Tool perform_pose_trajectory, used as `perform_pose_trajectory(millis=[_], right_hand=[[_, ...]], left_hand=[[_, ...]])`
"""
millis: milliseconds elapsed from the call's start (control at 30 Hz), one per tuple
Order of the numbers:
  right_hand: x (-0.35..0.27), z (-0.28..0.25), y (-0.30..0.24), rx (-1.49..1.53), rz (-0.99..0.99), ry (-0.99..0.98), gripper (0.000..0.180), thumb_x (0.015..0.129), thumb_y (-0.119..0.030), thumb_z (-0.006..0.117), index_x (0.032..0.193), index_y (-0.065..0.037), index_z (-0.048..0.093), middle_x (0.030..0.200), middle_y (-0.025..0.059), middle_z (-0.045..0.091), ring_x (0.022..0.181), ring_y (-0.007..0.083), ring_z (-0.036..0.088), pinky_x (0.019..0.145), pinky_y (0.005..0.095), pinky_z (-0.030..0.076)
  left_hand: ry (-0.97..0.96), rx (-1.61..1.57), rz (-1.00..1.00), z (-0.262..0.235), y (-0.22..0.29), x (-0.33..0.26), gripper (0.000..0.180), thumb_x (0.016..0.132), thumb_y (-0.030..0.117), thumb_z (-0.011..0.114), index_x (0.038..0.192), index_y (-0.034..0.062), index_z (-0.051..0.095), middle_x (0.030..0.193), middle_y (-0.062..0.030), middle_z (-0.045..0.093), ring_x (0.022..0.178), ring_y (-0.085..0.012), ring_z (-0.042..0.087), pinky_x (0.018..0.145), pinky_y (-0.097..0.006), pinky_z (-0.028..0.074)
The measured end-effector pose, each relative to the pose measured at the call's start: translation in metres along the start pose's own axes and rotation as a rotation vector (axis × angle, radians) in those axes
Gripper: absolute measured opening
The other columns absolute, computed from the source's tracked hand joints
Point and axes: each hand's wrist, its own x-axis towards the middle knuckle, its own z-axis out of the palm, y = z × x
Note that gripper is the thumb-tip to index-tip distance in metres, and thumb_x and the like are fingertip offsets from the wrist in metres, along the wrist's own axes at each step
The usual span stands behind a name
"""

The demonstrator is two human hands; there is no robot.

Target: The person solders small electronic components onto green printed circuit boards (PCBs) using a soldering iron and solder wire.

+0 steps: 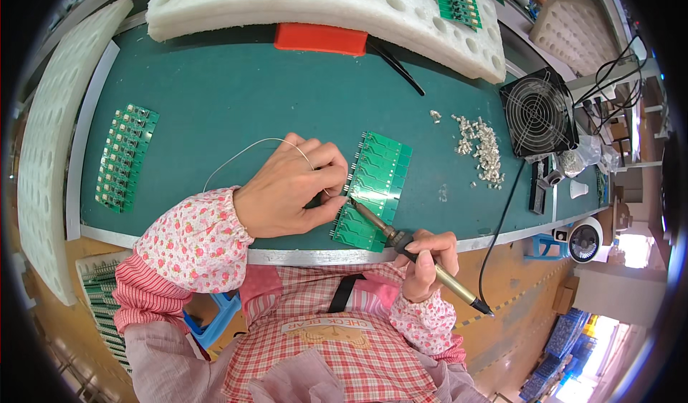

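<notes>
A green circuit board panel lies on the green work mat near the table's front edge, with a row of pins along its left side. My right hand grips a soldering iron, and its tip meets the panel's left edge. Thin solder wire loops over my left hand, whose fingers are pinched on it beside the iron's tip. Farther left on the mat rests another green board carrying rows of small components.
White foam blocks with holes span the back, one bearing a green board. In front sit a red tray and black tweezers. Small silvery parts are heaped right, near a black fan. The iron's cord hangs over the edge.
</notes>
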Motion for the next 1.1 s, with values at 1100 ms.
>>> perform_pose_trajectory(millis=[1100], right_hand=[[-0.004, 0.0037, -0.0003, 0.074, 0.005, 0.035, 0.015, 0.088, -0.009, 0.048, 0.083, 0.004, 0.052, 0.054, 0.0092, 0.054, 0.043, 0.0126, 0.054, 0.041, 0.0237, 0.043]], left_hand=[[-0.001, -0.002, 0.031, 0.0022, -0.0019, -0.0048, 0.022, 0.071, 0.009, 0.07, 0.067, 0.0102, 0.048, 0.093, -0.0018, 0.056, 0.083, -0.0195, 0.053, 0.077, -0.036, 0.034]])
